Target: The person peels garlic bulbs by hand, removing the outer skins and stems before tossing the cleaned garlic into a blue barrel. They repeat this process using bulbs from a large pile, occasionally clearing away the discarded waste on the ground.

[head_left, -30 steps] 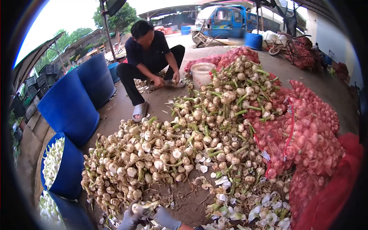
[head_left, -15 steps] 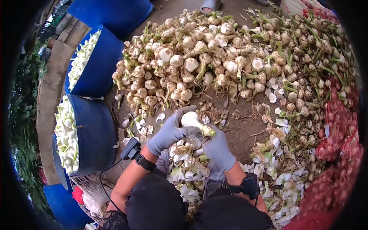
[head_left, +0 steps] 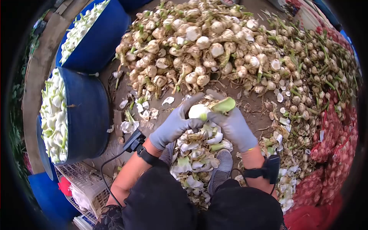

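Observation:
A white garlic bulb (head_left: 198,111) sits in the fingers of my gloved left hand (head_left: 173,124), its rounded side bare and smooth. My gloved right hand (head_left: 234,125) is closed beside it, with the thumb against the stem side of the bulb. A pale green strip of outer garlic skin (head_left: 224,104) sticks out from the right fingers. Below both hands, peeled garlic skins (head_left: 191,163) lie heaped between my shoes. Just beyond them is a large pile of unpeeled garlic bulbs (head_left: 191,50) with dry roots and stems.
Two blue tubs (head_left: 86,115) of peeled white garlic stand at the left. A white plastic crate (head_left: 82,178) is below them. Red mesh sacks (head_left: 329,153) lie at the right, beside smaller garlic bulbs (head_left: 306,76). Part of a person's foot (head_left: 229,2) shows at the top edge.
The bulb has turned in my left hand, and its stem no longer points toward me. My right hand has moved up and right and now holds a pale green strip. The view has shifted.

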The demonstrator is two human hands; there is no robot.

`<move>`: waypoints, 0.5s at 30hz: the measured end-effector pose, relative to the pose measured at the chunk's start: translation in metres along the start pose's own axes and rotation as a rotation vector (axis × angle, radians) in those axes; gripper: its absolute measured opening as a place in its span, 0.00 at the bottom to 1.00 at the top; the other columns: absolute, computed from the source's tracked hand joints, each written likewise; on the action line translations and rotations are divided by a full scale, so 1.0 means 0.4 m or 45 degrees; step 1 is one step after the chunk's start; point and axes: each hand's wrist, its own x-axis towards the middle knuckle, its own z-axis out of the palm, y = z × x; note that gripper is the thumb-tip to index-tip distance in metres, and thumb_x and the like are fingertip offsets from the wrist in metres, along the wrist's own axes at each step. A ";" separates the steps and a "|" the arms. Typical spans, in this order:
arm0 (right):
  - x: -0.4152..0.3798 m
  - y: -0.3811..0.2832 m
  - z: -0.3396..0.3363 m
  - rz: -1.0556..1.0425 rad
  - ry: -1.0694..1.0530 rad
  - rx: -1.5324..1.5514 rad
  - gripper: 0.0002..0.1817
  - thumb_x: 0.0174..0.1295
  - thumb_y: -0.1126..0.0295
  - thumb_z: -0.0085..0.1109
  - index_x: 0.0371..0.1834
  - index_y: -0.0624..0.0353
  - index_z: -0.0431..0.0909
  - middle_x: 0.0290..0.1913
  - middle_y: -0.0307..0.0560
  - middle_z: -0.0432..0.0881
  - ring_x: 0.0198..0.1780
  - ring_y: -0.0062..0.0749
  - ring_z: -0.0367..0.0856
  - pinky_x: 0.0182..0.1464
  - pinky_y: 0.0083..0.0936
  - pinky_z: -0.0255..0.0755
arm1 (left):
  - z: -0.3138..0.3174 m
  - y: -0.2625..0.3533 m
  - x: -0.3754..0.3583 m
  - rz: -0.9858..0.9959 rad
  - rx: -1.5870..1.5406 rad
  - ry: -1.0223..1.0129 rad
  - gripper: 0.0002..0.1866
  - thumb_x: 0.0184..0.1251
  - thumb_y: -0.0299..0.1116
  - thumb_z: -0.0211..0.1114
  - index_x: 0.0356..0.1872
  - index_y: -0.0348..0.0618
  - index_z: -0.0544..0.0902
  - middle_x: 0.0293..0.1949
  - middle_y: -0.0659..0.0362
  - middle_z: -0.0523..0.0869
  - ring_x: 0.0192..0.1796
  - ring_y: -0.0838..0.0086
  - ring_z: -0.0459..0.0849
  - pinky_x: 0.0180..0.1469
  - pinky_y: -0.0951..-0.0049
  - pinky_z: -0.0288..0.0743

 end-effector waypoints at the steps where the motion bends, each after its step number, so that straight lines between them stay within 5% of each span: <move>1: 0.008 0.016 0.018 -0.003 0.042 -0.020 0.19 0.63 0.82 0.54 0.59 0.64 0.74 0.44 0.41 0.82 0.42 0.22 0.80 0.45 0.20 0.76 | 0.003 0.002 -0.008 0.057 0.046 0.103 0.45 0.60 0.38 0.73 0.74 0.40 0.57 0.51 0.56 0.81 0.44 0.74 0.85 0.41 0.76 0.82; 3: 0.026 0.023 0.040 0.039 0.019 0.156 0.16 0.64 0.83 0.53 0.55 0.64 0.77 0.41 0.40 0.82 0.37 0.17 0.78 0.40 0.17 0.74 | -0.029 -0.033 -0.010 0.069 -0.043 0.343 0.37 0.64 0.36 0.69 0.71 0.38 0.61 0.49 0.56 0.81 0.43 0.74 0.85 0.41 0.73 0.83; 4: 0.024 0.002 0.057 0.101 0.035 0.128 0.15 0.63 0.83 0.53 0.53 0.65 0.78 0.39 0.39 0.82 0.34 0.16 0.76 0.38 0.15 0.73 | -0.038 -0.035 -0.016 0.110 -0.142 0.384 0.25 0.69 0.35 0.64 0.63 0.37 0.68 0.49 0.57 0.80 0.43 0.75 0.85 0.42 0.72 0.83; 7: 0.018 0.002 0.094 0.044 0.035 0.067 0.13 0.61 0.84 0.55 0.48 0.66 0.82 0.34 0.38 0.82 0.29 0.12 0.74 0.33 0.14 0.69 | -0.049 -0.025 -0.019 0.042 -0.276 0.534 0.17 0.72 0.37 0.62 0.54 0.38 0.73 0.47 0.57 0.81 0.43 0.76 0.85 0.45 0.71 0.83; 11: 0.016 -0.015 0.101 -0.040 -0.042 0.084 0.12 0.60 0.84 0.56 0.45 0.65 0.83 0.39 0.40 0.84 0.35 0.14 0.76 0.38 0.14 0.71 | -0.028 0.017 -0.036 -0.100 -0.383 0.468 0.16 0.71 0.39 0.62 0.51 0.39 0.76 0.41 0.61 0.84 0.37 0.77 0.84 0.41 0.73 0.84; 13: 0.007 -0.015 0.096 -0.001 -0.064 0.044 0.12 0.59 0.84 0.56 0.45 0.65 0.83 0.41 0.40 0.85 0.37 0.15 0.77 0.41 0.14 0.72 | -0.075 0.000 -0.039 -0.151 -0.459 0.387 0.14 0.68 0.31 0.65 0.52 0.40 0.77 0.42 0.62 0.84 0.41 0.77 0.85 0.43 0.75 0.83; 15: -0.012 -0.014 0.089 0.033 -0.061 0.100 0.12 0.59 0.84 0.56 0.44 0.65 0.83 0.43 0.42 0.84 0.37 0.19 0.80 0.39 0.15 0.74 | -0.084 0.036 -0.059 0.293 1.098 0.223 0.13 0.65 0.23 0.66 0.49 0.39 0.78 0.43 0.61 0.84 0.46 0.75 0.83 0.49 0.75 0.78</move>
